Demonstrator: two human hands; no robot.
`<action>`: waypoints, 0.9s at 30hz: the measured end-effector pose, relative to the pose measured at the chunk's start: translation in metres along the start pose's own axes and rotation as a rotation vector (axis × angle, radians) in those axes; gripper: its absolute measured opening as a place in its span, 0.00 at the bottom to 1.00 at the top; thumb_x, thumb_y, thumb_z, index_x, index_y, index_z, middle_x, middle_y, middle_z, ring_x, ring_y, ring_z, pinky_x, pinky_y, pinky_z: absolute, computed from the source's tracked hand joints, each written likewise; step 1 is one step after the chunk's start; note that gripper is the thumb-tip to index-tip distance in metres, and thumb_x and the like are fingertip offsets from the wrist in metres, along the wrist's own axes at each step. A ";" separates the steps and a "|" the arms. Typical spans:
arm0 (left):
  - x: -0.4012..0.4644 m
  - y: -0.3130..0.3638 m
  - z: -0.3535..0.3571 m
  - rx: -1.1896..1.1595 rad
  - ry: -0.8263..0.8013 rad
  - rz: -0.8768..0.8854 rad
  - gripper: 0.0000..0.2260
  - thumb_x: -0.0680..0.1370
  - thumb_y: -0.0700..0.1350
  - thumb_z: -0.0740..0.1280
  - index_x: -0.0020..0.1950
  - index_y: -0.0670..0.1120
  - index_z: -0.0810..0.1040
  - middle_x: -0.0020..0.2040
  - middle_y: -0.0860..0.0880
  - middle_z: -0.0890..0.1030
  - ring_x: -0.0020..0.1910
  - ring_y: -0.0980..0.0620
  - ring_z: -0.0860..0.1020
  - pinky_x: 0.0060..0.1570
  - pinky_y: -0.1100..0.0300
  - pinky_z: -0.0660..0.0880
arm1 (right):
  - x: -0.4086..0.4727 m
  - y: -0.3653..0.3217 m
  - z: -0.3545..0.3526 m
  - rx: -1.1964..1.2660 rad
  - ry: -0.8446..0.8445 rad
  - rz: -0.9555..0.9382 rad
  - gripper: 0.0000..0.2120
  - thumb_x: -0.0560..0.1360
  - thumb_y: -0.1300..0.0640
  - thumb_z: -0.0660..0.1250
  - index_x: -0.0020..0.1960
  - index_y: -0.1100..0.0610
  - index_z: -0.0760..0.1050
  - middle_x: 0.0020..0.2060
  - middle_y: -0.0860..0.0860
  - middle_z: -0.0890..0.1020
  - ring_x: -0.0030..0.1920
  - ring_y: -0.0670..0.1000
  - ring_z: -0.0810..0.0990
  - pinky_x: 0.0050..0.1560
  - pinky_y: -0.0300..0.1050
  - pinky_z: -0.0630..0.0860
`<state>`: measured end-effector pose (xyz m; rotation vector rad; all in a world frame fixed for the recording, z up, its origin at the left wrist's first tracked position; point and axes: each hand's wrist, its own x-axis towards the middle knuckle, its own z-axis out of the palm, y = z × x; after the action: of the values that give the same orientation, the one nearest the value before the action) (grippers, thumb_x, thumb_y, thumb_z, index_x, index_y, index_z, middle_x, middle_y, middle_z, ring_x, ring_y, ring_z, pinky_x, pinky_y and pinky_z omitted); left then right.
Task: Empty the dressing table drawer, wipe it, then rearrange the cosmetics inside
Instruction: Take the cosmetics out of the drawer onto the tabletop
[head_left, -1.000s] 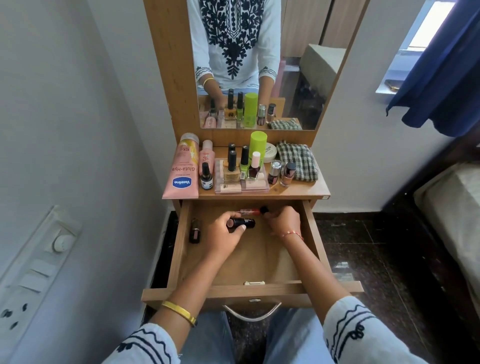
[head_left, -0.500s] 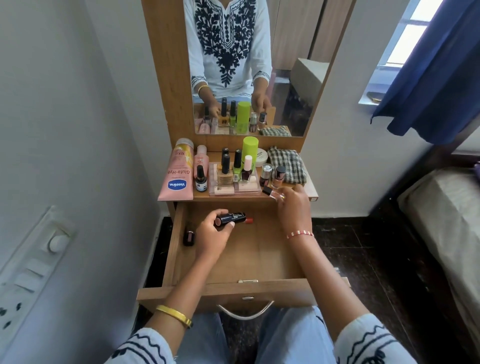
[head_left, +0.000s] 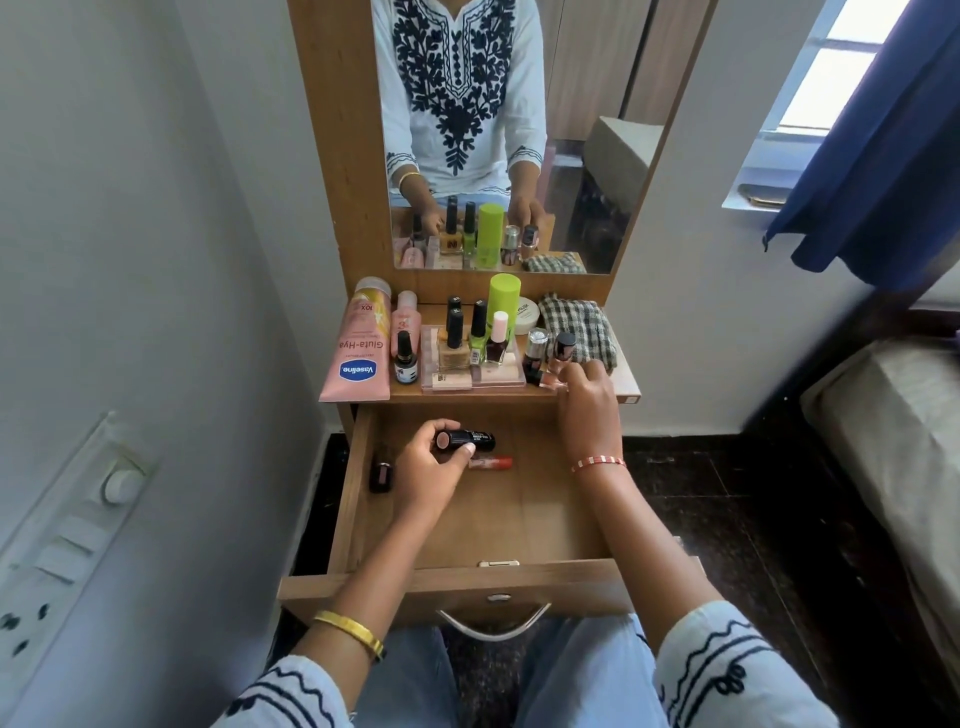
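Note:
The wooden drawer is pulled out below the dressing table top. Over the drawer's back left part, my left hand grips a black lipstick tube lying sideways. A red lip balm stick lies on the drawer floor just beneath it. A small dark tube rests by the left wall. My right hand is up at the table top's front right edge, fingers closed on a small dark lipstick next to two short bottles.
On the top stand a pink Vaseline tube, a pink bottle, several nail polishes on a flat palette, a green bottle, a white jar and a checked cloth. A mirror rises behind; a bed is right.
My right hand rose from the drawer to the table top with a small lipstick. My left hand stayed in the drawer, keeping hold of the black tube.

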<state>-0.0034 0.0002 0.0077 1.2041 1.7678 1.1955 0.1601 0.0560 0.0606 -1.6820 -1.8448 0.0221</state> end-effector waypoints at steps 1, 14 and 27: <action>0.000 0.000 0.000 0.003 -0.005 -0.002 0.11 0.71 0.43 0.71 0.48 0.56 0.74 0.51 0.53 0.76 0.49 0.56 0.73 0.44 0.62 0.71 | -0.001 0.001 0.000 0.002 0.011 -0.002 0.09 0.73 0.73 0.59 0.50 0.70 0.75 0.48 0.66 0.76 0.48 0.64 0.75 0.46 0.53 0.73; 0.001 0.002 -0.002 0.019 0.042 -0.070 0.09 0.70 0.42 0.71 0.50 0.45 0.78 0.45 0.51 0.79 0.45 0.54 0.74 0.45 0.64 0.65 | -0.035 -0.007 0.042 -0.058 -0.742 0.084 0.10 0.71 0.55 0.68 0.48 0.59 0.79 0.47 0.54 0.82 0.49 0.54 0.80 0.47 0.42 0.75; 0.001 0.002 0.001 0.140 0.031 -0.044 0.14 0.71 0.43 0.71 0.56 0.44 0.78 0.54 0.44 0.77 0.54 0.46 0.75 0.48 0.65 0.65 | -0.032 -0.002 0.045 0.015 -0.811 0.050 0.09 0.71 0.57 0.70 0.49 0.58 0.81 0.50 0.54 0.82 0.50 0.53 0.80 0.49 0.39 0.74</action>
<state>-0.0026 0.0019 0.0094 1.2250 1.9185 1.0849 0.1370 0.0439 0.0119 -1.8580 -2.3375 0.8460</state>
